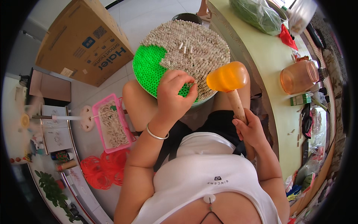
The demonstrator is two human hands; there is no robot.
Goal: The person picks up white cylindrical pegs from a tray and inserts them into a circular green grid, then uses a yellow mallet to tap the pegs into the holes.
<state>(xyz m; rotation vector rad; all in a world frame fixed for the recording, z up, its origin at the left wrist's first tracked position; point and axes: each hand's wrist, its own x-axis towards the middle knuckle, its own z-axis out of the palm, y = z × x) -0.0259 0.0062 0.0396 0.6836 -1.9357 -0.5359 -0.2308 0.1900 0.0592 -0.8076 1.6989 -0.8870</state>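
A round green honeycomb disc (147, 69) rests over my lap, its holes largely filled with upright pale tubes (188, 39). A few loose tubes (185, 49) lie on top of the filled part. My left hand (174, 93) is over the near part of the disc, thumb and forefinger pinched on a small pale tube at the border of the green holes. My right hand (250, 128) grips the wooden handle of a mallet (228, 77). The mallet's amber, see-through head is raised at the disc's right edge, above the tubes.
On the left floor are a pink basket (97, 112) of loose tubes, a bundle of red cord (100, 168) and a large cardboard box (85, 44). A pale green table (257, 48) runs along the right, with an amber jar (294, 77) and a bag of greens (257, 16).
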